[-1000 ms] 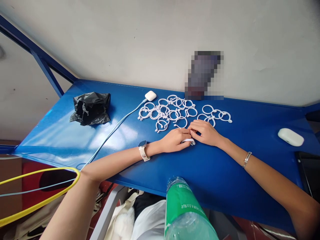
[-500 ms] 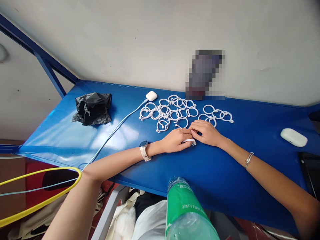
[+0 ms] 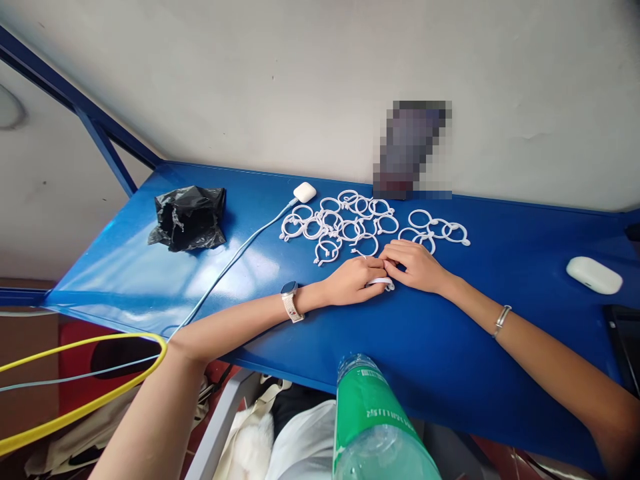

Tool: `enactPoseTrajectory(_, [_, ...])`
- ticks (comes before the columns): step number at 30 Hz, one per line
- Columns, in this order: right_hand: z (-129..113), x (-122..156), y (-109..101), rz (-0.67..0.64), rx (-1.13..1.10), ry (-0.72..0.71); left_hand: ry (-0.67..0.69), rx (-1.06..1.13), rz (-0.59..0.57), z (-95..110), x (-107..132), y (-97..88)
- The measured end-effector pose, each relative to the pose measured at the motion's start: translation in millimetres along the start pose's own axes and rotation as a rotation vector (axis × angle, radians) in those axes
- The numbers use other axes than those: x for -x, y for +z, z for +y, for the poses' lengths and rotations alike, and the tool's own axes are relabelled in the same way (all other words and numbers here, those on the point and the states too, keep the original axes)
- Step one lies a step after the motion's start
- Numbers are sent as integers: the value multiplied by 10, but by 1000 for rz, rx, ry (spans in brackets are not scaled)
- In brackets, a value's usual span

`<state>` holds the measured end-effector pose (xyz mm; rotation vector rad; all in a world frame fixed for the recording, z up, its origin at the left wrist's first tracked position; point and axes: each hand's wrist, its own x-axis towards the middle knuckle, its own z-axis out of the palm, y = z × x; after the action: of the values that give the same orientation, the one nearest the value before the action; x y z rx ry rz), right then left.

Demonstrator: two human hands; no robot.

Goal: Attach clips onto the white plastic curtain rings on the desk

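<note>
A white curtain ring with a small eyelet shows partly between the thumb and fingers of my left hand, which is closed on it. My right hand meets the left at the fingertips. Its fingers are curled in a pinch, and whatever lies between them is hidden. Just beyond both hands, a pile of white curtain rings overlaps on the blue table. A smaller group of the same rings lies to the right of the pile, behind my right hand.
On the blue table, a crumpled black plastic bag stands left. A white charger trails a pale cable. A white earbud case and a dark device are right. A green-labelled bottle rises at the front edge.
The whole view has shifted slightly to the left, so things appear a little further right. Both hands keep the same pose and the rings lie as before.
</note>
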<state>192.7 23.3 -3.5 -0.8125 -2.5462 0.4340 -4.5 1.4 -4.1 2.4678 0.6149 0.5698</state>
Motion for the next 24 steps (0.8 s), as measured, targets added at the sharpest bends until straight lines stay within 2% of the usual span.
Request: enactPoseTrajectory(24, [6, -4, -7, -33, -24, 36, -17, 22, -11, 9, -2, -19])
